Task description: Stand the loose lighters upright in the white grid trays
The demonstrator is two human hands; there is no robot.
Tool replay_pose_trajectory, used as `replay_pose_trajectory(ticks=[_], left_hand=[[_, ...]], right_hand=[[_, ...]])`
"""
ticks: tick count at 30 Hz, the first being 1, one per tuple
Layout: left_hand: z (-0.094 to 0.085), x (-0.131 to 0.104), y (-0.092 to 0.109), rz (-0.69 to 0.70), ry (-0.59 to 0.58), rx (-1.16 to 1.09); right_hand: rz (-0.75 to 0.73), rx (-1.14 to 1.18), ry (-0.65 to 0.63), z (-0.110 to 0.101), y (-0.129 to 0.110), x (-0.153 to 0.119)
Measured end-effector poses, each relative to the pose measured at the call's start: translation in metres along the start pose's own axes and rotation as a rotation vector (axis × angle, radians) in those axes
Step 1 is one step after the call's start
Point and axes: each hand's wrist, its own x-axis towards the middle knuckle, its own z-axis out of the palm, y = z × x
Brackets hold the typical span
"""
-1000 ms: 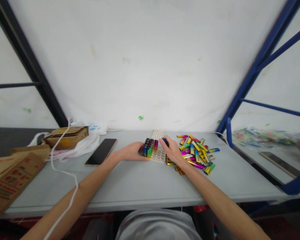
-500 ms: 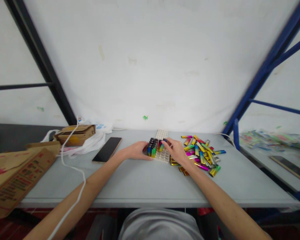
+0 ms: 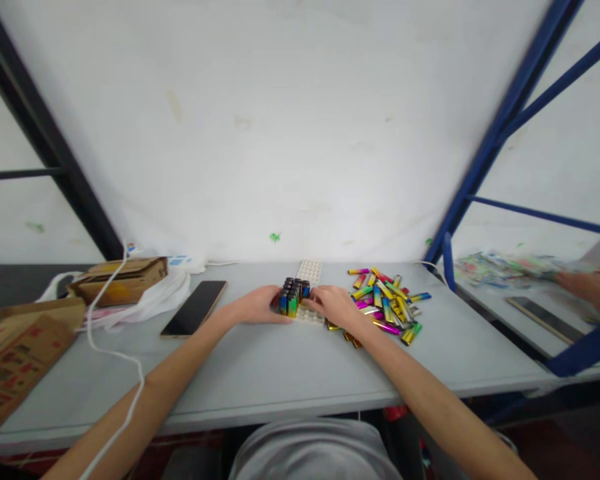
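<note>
A pale tray with rows of round cups [image 3: 310, 270] lies on the table in front of me. On its left part stands a tight group of shiny coloured tubes with dark tops [image 3: 293, 297]. My left hand [image 3: 260, 305] is curved round the left side of this group, thumb in front, fingers partly hidden behind. At the group's right side, my right hand [image 3: 330, 303] is low over the tray with its fingers drawn together. Whatever sits between those fingertips is hidden. Beside my right wrist lies a loose pile of metallic tubes [image 3: 387, 300].
A dark-screened phone [image 3: 195, 309] lies to the left. Further left are cardboard boxes [image 3: 120, 280], a white plastic bag [image 3: 167, 297] and a white cable [image 3: 113, 353]. Past the blue frame [image 3: 485, 160] at right, another person's hand [image 3: 590, 291] is near plastic packets [image 3: 505, 270].
My right hand has lowered towards the tray with the tube it held, now hidden. My left hand stays at the group. The view has shifted right, bringing another person's hand into sight.
</note>
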Motion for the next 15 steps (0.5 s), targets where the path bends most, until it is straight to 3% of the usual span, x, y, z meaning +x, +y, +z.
replay_pose_trajectory(ticks=[4, 7, 12, 15], left_hand=[[-0.001, 0.000, 0.000, -0.020, 0.003, 0.015], [-0.002, 0.000, 0.002, -0.036, -0.015, -0.001], [-0.004, 0.000, 0.004, -0.034, -0.027, -0.012], [-0.003, 0.000, 0.003, -0.022, -0.030, -0.013]], right_hand=[[0.061, 0.035, 0.120, -0.004, 0.014, 0.001], [0.220, -0.029, 0.175, -0.008, 0.041, 0.000], [0.527, -0.171, 0.130, -0.009, 0.093, -0.011], [0.593, -0.151, 0.080, -0.006, 0.107, -0.014]])
